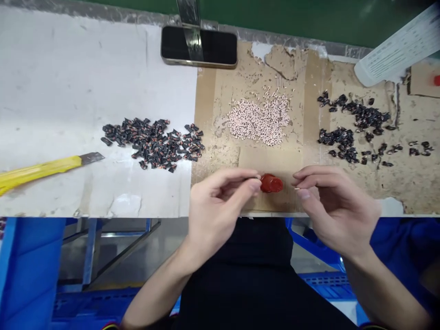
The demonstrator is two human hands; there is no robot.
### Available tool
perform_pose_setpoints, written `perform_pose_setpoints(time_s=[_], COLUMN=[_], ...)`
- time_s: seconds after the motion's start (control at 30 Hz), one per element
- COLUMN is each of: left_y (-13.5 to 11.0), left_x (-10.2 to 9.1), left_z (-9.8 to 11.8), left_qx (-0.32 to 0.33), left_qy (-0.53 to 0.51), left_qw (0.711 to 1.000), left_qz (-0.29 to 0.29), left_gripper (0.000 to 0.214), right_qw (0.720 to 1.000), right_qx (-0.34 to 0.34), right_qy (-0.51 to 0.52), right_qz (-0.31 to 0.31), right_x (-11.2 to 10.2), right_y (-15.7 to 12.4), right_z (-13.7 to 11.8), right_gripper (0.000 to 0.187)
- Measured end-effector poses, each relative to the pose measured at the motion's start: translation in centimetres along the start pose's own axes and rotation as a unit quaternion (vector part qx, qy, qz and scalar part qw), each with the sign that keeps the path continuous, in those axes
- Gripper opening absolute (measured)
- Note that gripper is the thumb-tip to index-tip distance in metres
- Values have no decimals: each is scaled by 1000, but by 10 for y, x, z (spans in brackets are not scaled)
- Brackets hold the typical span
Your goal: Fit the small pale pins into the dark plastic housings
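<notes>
My left hand (220,206) is at the table's front edge, its thumb and fingers pinched together on a tiny dark part that I can barely see. My right hand (330,201) is close beside it, fingers pinched on a thin pale pin. Between the two hands a small red cap-like piece (271,183) lies on the brown cardboard mat (405,178). A heap of pale pins (259,120) sits just beyond the hands. A pile of small black parts (153,143) lies to the left, and another black pile (354,126) to the right.
A yellow utility knife (41,170) lies at the left with its blade out. A dark phone (199,46) rests on a stand at the back. A white printed sheet (398,50) is at the back right. Blue frames and crates show below the table edge.
</notes>
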State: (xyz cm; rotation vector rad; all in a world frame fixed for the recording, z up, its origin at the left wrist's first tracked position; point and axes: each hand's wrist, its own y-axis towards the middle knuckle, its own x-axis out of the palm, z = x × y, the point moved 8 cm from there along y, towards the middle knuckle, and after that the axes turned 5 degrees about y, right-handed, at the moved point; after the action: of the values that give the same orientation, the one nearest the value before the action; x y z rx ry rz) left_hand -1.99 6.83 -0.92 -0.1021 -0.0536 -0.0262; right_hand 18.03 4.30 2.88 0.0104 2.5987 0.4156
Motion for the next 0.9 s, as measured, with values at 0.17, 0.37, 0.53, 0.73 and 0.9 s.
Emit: perform_pose_setpoints(time_s=[0.17,0.37,0.53,0.73,0.9], left_y=[2,0,-4,-14,-19], left_x=[-18,-24,-15,29,44], left_z=[-7,-7,-17,-35,-36], left_qx=[-44,-62,-124,-246,-275], left_qy=[-45,-31,-101,-269,-301], left_qw=[997,996,987,927,906], left_qz=[45,48,14,-93,-113], left_gripper=[10,14,14,6,7], right_qw=[979,965,972,995,980], right_qx=[-81,-112,-97,68,136], right_qy=[-178,-229,-209,67,142], right_qz=[-50,-59,-54,27,38], right_x=[11,17,14,4,12], right_y=[-6,-6,-5,1,0], right_z=[-3,-6,-9,-9,-11], right_gripper=[22,22,23,16,16])
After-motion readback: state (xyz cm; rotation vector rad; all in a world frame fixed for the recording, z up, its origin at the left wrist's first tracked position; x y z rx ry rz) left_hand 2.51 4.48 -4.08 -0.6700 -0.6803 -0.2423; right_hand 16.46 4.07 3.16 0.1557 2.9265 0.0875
